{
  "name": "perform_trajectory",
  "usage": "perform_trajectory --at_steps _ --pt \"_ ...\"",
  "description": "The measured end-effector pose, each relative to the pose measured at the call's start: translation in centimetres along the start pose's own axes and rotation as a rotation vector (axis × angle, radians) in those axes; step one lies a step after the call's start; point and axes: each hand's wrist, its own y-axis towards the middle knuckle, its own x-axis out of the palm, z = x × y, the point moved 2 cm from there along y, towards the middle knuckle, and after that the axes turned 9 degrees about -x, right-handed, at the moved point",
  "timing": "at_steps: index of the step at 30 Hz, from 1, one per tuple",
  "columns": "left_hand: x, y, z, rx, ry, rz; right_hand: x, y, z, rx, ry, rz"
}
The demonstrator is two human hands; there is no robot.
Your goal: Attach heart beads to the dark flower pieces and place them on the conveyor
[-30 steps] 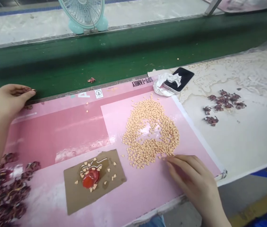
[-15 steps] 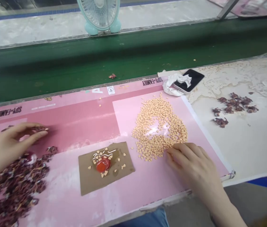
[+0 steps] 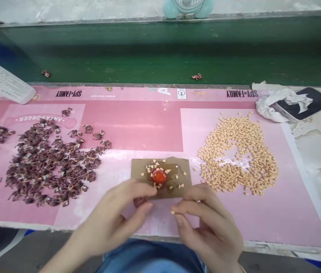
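Observation:
My left hand (image 3: 120, 216) is closed around a small dark-red figure-like piece (image 3: 140, 201), partly hidden by the fingers. Close to it, my right hand (image 3: 208, 223) pinches a tiny tan piece (image 3: 173, 212) between thumb and index finger. Just beyond both hands lies a brown card (image 3: 183, 191) bearing a red round blob (image 3: 159, 176), wet-looking liquid and several tan pieces. Many tan pieces (image 3: 228, 174) are spread in a ring on the right. A heap of dark-red pieces (image 3: 52, 163) covers the left of the pink mat (image 3: 132, 129).
A black-topped box (image 3: 316, 102) with crumpled white tissue (image 3: 271, 104) stands at the back right. At the back left lies a white printed container (image 3: 3, 83). Behind the table runs a green belt (image 3: 126, 53) with a few stray pieces, and a light-blue fan (image 3: 188, 7) stands beyond.
Both hands have come together in front of the brown card. The left brought a dark-red piece from its heap; the right brought a tan piece from its pile. The view has turned left and down.

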Motion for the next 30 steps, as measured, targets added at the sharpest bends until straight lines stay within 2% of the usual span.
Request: perform_trajectory --at_steps 3,8,15,23,30 --pt "2.4 -1.1 0.9 -0.062 -0.137 -0.012 0.8 -0.3 -0.2 0.022 0.011 0.029" --pt "3.8 -1.5 0.1 -0.048 -0.142 0.022 0.6 -0.8 -0.6 -0.031 -0.075 -0.030" --pt "4.1 -2.0 -0.5 0.005 -0.102 0.198 1.4 -1.2 -0.9 -0.035 -0.082 -0.081" --pt "3.8 -2.0 -1.3 -0.026 -0.087 0.195 2.1 -1.1 -0.9 0.008 -0.088 -0.082" --pt "3.8 -2.3 -1.2 0.043 0.027 0.297 2.7 -0.9 -1.2 0.033 -0.041 -0.109"
